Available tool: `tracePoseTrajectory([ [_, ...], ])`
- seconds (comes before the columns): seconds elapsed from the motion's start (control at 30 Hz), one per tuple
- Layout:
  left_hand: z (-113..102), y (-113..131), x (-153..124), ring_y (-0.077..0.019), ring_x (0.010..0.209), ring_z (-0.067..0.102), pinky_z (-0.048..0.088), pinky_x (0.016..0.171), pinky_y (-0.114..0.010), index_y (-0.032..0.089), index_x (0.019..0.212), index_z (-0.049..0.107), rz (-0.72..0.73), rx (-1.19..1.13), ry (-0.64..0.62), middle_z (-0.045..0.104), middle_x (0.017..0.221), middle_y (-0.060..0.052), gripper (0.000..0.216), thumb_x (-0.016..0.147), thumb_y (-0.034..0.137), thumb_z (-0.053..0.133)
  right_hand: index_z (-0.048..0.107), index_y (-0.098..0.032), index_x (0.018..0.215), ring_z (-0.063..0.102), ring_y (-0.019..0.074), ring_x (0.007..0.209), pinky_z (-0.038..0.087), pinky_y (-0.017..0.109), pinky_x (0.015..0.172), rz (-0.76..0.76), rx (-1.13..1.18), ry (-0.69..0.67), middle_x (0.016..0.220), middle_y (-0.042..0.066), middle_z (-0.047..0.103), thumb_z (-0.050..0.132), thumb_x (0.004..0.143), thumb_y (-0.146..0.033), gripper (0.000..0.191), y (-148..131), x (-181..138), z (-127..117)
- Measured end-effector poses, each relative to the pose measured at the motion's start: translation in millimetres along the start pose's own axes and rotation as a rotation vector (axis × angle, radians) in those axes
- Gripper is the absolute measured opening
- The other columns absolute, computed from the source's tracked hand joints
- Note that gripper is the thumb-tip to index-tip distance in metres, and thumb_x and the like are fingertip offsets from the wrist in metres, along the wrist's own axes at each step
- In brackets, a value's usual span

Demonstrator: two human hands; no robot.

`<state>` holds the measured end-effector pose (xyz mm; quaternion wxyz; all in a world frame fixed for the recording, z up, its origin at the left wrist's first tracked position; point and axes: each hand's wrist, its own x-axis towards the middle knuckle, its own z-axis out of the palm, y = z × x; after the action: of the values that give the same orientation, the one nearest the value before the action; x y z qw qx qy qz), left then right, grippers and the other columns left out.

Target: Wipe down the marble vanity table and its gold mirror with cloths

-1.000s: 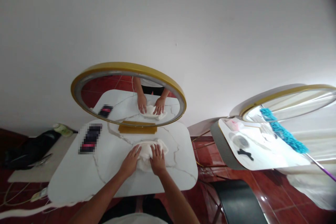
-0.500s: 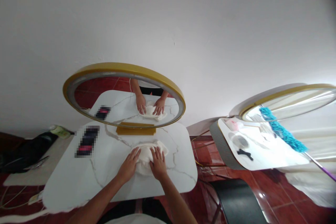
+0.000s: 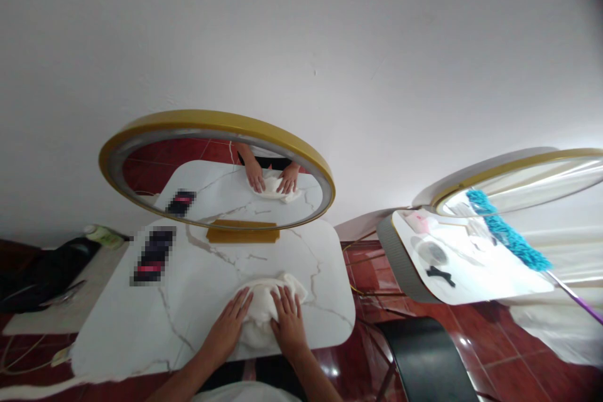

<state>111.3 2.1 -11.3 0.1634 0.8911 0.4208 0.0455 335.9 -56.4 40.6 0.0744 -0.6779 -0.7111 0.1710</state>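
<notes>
White cloth [image 3: 260, 306] and both hands shifting toward near edge of table [image 3: 120, 330] since earlier frame. Left hand [image 3: 230, 322] resting palm down on left part of cloth, fingers stretching out side by side. Right hand [image 3: 289, 321] lying flat on right part, fingers spreading slightly. Cloth lying bunched, right of table's middle, near side. Gold-rimmed mirror [image 3: 221, 185] standing at far side, reflecting cloth and hands. Pixelated dark item [image 3: 154, 254] resting far left on table. Blue duster [image 3: 512, 239] showing by second table [image 3: 490, 279] at right.
</notes>
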Motion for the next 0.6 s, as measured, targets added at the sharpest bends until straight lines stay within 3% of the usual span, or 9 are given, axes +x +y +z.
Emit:
tracePoseTrajectory([
  [0.37, -24, -37, 89, -0.0198, 0.138, 0.022, 0.03, 0.11, -0.041, 0.019, 0.145, 0.02, -0.041, 0.016, 0.112, 0.026, 0.15, -0.006, 0.069, 0.078, 0.003, 0.03, 0.012, -0.03, 0.146, 0.015, 0.0196, 0.139, 0.015, 0.042, 0.111, 0.057, -0.051, 0.069, 0.152, 0.002, 0.02, 0.043, 0.093, -0.038, 0.063, 6, 99, -10],
  [0.6, -33, -33, 96, -0.0196, 0.137, 0.024, 0.029, 0.11, -0.04, 0.016, 0.143, 0.026, -0.092, -0.021, 0.101, 0.03, 0.149, -0.008, 0.068, 0.077, 0.001, 0.03, 0.013, -0.028, 0.147, 0.014, 0.0206, 0.14, 0.013, 0.043, 0.112, 0.097, -0.019, 0.093, 0.151, 0.003, 0.02, 0.042, 0.092, -0.034, 0.062, 0, 104, -7],
])
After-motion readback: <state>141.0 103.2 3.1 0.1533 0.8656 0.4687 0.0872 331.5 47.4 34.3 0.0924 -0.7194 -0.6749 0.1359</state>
